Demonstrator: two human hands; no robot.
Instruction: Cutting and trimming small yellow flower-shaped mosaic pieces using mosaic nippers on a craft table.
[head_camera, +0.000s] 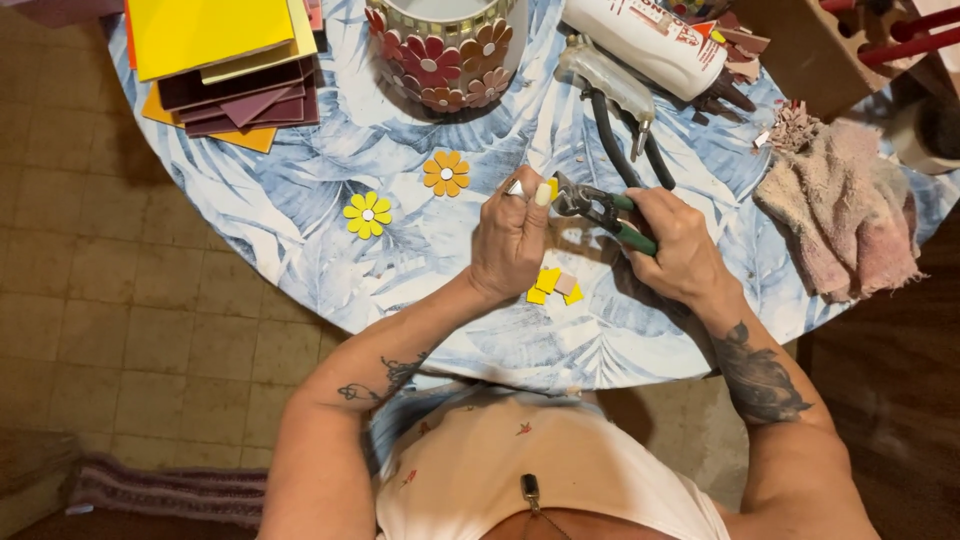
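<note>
Head view, looking down on a round table (300, 215) covered with a pale blue leaf-print cloth; its near edge curves just in front of the person's torso.

Left hand (512, 240): fingers curled and pressed together, pinching a small yellow tile piece (552, 187) between thumb and forefinger. Only a sliver of the piece shows at the fingertips.

Right hand (678, 245): fingers wrapped tight around the green-sleeved handles of metal tile nippers (600, 207). The nipper head meets the yellow piece; whether it bites cannot be told.

Below the hands, on the cloth: a cluster of cut chips (553, 285), flat and angular, mostly yellow, one pinkish.

Left of the hands: a yellow mosaic flower (367, 214) and an orange mosaic flower (446, 173), each with glossy petals around a white centre, lying apart.

Far edge: a cylindrical vessel (440, 50) clad in pink and brown mosaic flowers; a stack of flat tile sheets (225, 60), yellow, orange and maroon; a white glue bottle (645, 40) on its side; a second pair of black-handled pliers (620, 130).

Right: a rumpled pink terry rag (840, 205) close to the table edge.

Open cloth lies between the flowers and the near rim.
</note>
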